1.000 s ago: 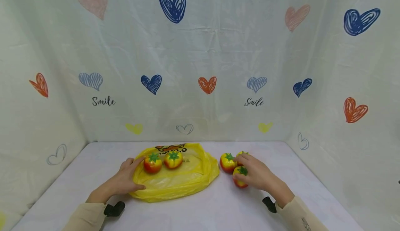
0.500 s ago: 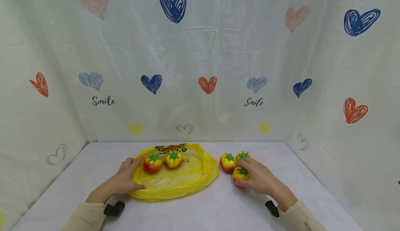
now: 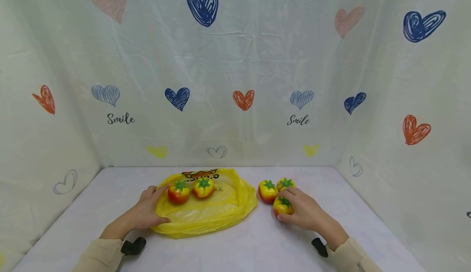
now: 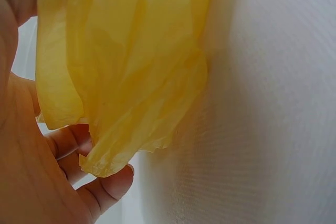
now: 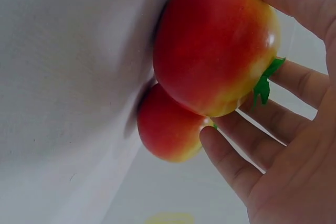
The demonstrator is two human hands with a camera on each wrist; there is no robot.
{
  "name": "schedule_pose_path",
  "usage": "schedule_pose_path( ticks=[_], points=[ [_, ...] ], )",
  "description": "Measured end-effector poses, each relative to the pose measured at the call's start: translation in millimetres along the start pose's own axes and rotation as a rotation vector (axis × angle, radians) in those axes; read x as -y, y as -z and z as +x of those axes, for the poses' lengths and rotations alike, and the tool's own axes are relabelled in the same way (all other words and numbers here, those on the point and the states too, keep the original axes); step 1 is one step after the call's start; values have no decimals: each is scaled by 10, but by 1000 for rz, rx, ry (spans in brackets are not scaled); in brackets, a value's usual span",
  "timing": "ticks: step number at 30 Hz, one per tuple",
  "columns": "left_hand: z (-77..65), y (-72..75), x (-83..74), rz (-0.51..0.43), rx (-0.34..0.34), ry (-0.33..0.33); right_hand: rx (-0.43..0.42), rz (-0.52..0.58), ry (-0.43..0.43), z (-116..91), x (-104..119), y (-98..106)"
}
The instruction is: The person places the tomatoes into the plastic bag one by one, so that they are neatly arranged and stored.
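Observation:
My left hand [image 3: 141, 211] rests at the left end of a yellow plastic bag [image 3: 220, 219], holding its edge between thumb and fingers. In the left wrist view, the thin yellow bag [image 4: 131, 61] hangs in folds across the fingers. Two red-and-yellow tomatoes [image 3: 179, 193] with green tops lie on the bag. To its right, my right hand [image 3: 303, 208] grips the nearest tomato [image 3: 281, 208] of a group of three, thumb in front and fingers behind. That tomato [image 5: 210, 45] looks to be on the table in the right wrist view, with another tomato [image 5: 168, 124] beyond it.
Two more tomatoes stand just behind the gripped one: a left one [image 3: 267, 191] and a right one [image 3: 285, 183]. The white table [image 3: 235, 251] reaches back to a curtain [image 3: 257, 137] printed with hearts, which also closes off both sides.
My right hand has shifted slightly down and closed in around the nearest tomato, uncovering the rear one. The left hand and bag keep their places.

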State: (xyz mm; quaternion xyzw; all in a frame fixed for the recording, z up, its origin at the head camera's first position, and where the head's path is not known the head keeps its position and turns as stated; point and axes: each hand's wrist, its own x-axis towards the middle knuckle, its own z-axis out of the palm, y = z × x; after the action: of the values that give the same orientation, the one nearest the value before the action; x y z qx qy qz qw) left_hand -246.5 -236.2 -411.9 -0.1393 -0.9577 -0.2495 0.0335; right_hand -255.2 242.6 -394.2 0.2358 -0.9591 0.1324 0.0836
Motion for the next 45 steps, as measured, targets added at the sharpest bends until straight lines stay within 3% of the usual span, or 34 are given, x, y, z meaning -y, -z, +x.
schedule_pose_path(
  ticks=[22,45],
  points=[
    [19,-20,0,10,3,-9,46,23,-37,-41,-6,-16],
    [24,-3,35,4,8,-19,39,59,-6,-2,-10,-23]
  ],
)
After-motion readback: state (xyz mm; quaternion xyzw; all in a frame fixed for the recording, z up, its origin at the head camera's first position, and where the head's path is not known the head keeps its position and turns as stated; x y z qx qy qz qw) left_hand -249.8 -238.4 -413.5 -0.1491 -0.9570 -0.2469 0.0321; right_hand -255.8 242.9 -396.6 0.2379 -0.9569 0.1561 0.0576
